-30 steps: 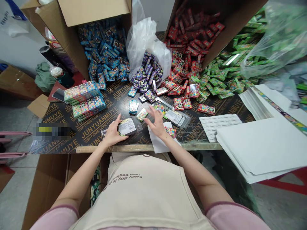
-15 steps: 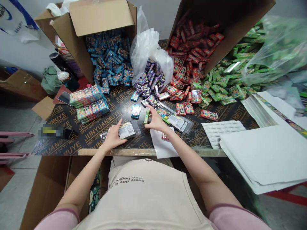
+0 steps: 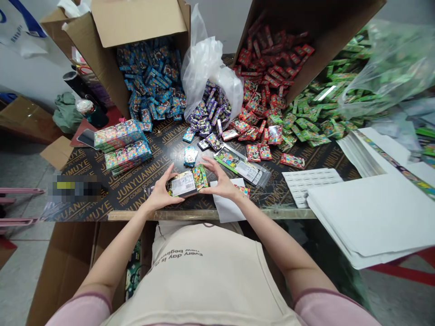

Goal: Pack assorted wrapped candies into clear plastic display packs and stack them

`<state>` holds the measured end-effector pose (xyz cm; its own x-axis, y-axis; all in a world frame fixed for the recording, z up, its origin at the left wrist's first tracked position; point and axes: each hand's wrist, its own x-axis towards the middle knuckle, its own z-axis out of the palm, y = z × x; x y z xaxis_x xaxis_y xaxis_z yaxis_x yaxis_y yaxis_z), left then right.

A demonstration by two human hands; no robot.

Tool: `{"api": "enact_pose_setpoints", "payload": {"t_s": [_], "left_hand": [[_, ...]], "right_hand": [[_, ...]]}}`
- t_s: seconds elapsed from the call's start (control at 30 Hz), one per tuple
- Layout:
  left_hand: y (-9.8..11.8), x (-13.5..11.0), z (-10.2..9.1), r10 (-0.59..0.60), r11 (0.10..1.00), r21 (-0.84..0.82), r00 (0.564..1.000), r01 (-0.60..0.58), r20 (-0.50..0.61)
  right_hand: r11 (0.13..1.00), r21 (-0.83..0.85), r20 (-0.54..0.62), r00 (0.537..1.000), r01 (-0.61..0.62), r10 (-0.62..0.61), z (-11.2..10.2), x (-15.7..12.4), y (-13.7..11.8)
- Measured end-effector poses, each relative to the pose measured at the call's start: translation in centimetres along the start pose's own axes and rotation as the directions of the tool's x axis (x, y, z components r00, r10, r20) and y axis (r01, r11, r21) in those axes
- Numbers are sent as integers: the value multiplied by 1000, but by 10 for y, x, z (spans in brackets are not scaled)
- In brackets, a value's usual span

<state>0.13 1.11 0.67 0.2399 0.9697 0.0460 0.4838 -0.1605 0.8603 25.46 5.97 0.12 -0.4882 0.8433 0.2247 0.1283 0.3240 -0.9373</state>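
My left hand (image 3: 159,192) grips a clear packet with a white barcode label (image 3: 183,183) near the table's front edge. My right hand (image 3: 220,181) pinches a small green box (image 3: 200,176) and holds it against the packet's right end. A little beyond lie a blue box (image 3: 189,155) and a flat printed sleeve (image 3: 238,164). A red box (image 3: 244,190) rests on a white sheet (image 3: 228,206) under my right wrist.
Two tilted cardboard boxes spill blue boxes (image 3: 152,90) and red boxes (image 3: 268,68). A clear bag holds purple boxes (image 3: 210,108); green boxes (image 3: 316,104) lie at the right. Filled packets (image 3: 122,145) are stacked at the left. White sheets (image 3: 370,213) cover the right corner.
My right hand picked up the green box from the table and brought it back to the packet in my left hand. The left hand lifted the packet a little.
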Motion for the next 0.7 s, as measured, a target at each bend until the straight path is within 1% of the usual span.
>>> {"api": "enact_pose_setpoints", "payload": {"t_s": [0.1, 0.17, 0.27, 0.3, 0.37, 0.4, 0.47, 0.53, 0.57, 0.63, 0.7], "left_hand": [[5, 2, 6, -28, 998, -53, 997, 25, -65], [9, 4, 11, -30, 997, -70, 995, 24, -93], [14, 8, 19, -2, 998, -63, 989, -7, -146], [16, 9, 22, 11, 999, -40, 983, -19, -181], [21, 13, 29, 54, 998, 32, 962, -47, -269], [23, 14, 33, 83, 995, 73, 946, -63, -313], [28, 17, 41, 138, 986, 142, 913, -89, -385], [33, 20, 50, 171, 979, 177, 878, -101, -446], [36, 21, 54, 178, 978, 182, 862, -102, -474], [38, 21, 60, 188, 976, 191, 840, -103, -509], [38, 21, 61, 208, 968, 229, 835, -102, -510]], "right_hand": [[1000, -18, -29, 1000, -13, 12, 2, -1, -2], [995, -97, -31, 1000, -5, 2, -1, 0, -5], [977, -207, -10, 999, 47, -50, -7, 1, -11], [974, -219, -25, 998, 56, -63, -8, 1, -12], [981, -187, -125, 989, 49, -73, -4, 2, -14], [989, -140, -199, 977, 44, -71, 0, 2, -14], [999, -7, -347, 936, 54, -53, 15, 2, -13], [992, 103, -453, 891, 72, -17, 32, 2, -13], [989, 130, -491, 871, 72, 1, 40, 3, -14], [990, 131, -563, 826, 60, 24, 47, 3, -18], [996, 80, -647, 762, 39, 22, 44, 4, -23]]}}
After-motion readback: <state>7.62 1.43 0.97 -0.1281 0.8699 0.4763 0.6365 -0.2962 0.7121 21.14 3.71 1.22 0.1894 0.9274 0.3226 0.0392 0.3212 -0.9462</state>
